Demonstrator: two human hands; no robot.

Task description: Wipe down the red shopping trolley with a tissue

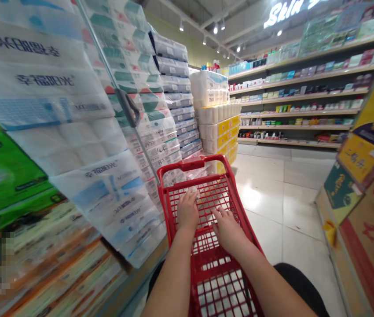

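Observation:
Between my knees stands a red plastic rolling shopping basket (pixel 193 274) with grid walls. My left hand (pixel 188 210) is inside its upper part with fingers curled together. A small pale, crumpled thing shows at those fingertips; its kind is unclear. Beside it, my right hand (pixel 229 228) hovers over the grid, fingers apart and nothing in them. The basket's red carrying handle (pixel 193 163) is at its far end. From the far left corner a long metal pull rod with a grey grip (pixel 128 108) slants up to the left.
Tall stacks of wrapped toilet paper (pixel 84 132) rise close on the left, with a green package (pixel 2 176) nearer. Boxed goods (pixel 365 220) line the right side. A tiled floor aisle (pixel 266 198) leads to shelves of cosmetics (pixel 299 105).

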